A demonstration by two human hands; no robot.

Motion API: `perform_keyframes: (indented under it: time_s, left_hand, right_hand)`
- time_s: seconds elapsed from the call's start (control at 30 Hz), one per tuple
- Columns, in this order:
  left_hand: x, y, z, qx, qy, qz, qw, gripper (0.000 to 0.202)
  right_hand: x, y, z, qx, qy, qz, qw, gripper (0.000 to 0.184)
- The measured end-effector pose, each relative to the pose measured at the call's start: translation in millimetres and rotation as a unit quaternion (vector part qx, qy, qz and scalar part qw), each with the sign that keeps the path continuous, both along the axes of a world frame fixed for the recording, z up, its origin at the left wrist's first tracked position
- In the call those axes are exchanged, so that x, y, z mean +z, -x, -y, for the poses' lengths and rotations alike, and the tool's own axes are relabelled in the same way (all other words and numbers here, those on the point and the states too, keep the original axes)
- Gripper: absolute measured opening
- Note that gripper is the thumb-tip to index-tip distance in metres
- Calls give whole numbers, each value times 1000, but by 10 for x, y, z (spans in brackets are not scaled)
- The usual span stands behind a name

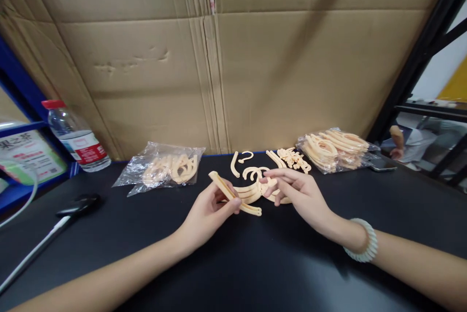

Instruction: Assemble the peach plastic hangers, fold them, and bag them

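My left hand (211, 207) is closed around a long, slightly curved cream plastic strip (233, 199), held slanting above a black table (255, 263). My right hand (297, 192), with a pale bead bracelet (363, 240) on its wrist, pinches a small cream plastic piece (268, 184) over a loose pile of similar curved parts (251, 190). More loose pieces lie behind: a hook (246, 156), a curved strip (233, 165) and a cluster of small parts (294, 158).
A clear bag of cream parts (164, 168) lies at the left, a fuller bag (335, 149) at the right. A water bottle (75, 137), a black pen-like tool (78, 205) and blue shelving (22, 88) are at far left. Cardboard (233, 59) forms the back wall.
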State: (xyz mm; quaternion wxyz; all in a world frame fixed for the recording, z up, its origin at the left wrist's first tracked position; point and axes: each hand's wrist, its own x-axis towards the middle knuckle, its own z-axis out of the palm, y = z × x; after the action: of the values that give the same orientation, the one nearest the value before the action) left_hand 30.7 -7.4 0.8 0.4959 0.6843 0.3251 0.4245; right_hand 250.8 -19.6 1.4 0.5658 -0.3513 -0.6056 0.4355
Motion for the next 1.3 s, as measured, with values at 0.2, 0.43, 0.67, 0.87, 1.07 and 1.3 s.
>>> perform_keyframes:
  time_s: [0.2, 0.43, 0.67, 0.87, 1.07, 1.3]
  left_hand:
    - [34, 31, 6, -7, 14, 6, 1000, 25]
    - [21, 25, 16, -2, 10, 11, 1000, 20]
    - [-2, 50, 34, 31, -58, -21, 998, 14]
    - [24, 51, 75, 52, -109, -59, 991, 12]
    - [36, 51, 85, 74, -110, -65, 989, 12]
    - [35, 50, 100, 71, -135, -74, 985, 12]
  right_hand:
    - [-24, 39, 69, -3, 32, -19, 999, 29]
    - [-97, 58, 5, -8, 75, -42, 996, 32]
    - [-115, 38, -19, 7, 118, -64, 991, 36]
    - [-101, 66, 12, 17, 100, -37, 994, 22]
    - [-102, 90, 52, 85, 103, -39, 990, 22]
    - [-109, 96, 63, 150, 144, -37, 977, 27]
